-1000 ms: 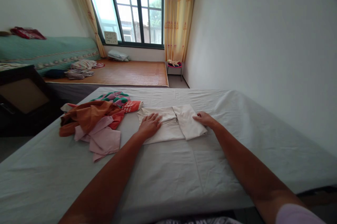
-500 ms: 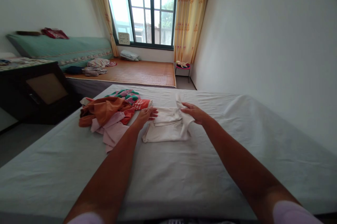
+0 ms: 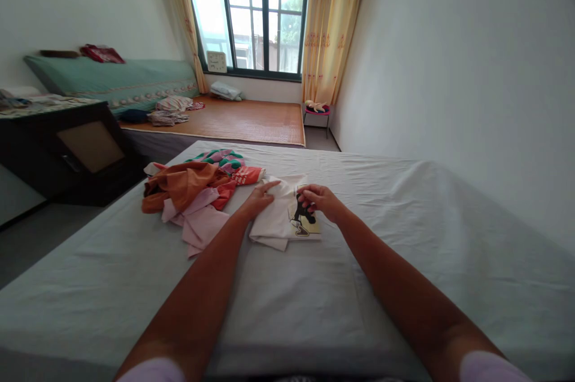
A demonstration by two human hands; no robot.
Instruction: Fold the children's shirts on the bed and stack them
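Observation:
A folded white T-shirt (image 3: 272,226) with a black and yellow cartoon print lies on the white-sheeted bed in front of me. My left hand (image 3: 259,199) rests at its left edge, index finger stretched out over the fabric. At the print's upper part, my right hand (image 3: 318,200) has its fingers curled and pinched on the cloth; its fingertips partly cover the print. Just left of my left hand lies a heap of clothes: a brown garment (image 3: 179,181), a pink one (image 3: 204,223), a red one with white lettering (image 3: 247,175) and a green-patterned one (image 3: 227,159).
The white sheet (image 3: 404,232) spreads around the T-shirt. Beyond it stands another bed with a brown mat (image 3: 251,121) and some clothes (image 3: 168,117). A dark cabinet (image 3: 54,148) is on the left, a small pink stool (image 3: 317,110) near the curtain, and a wall on the right.
The T-shirt's right part has been folded over to the left, and its printed side now shows on top. My right hand has come slightly lower and closer to my left.

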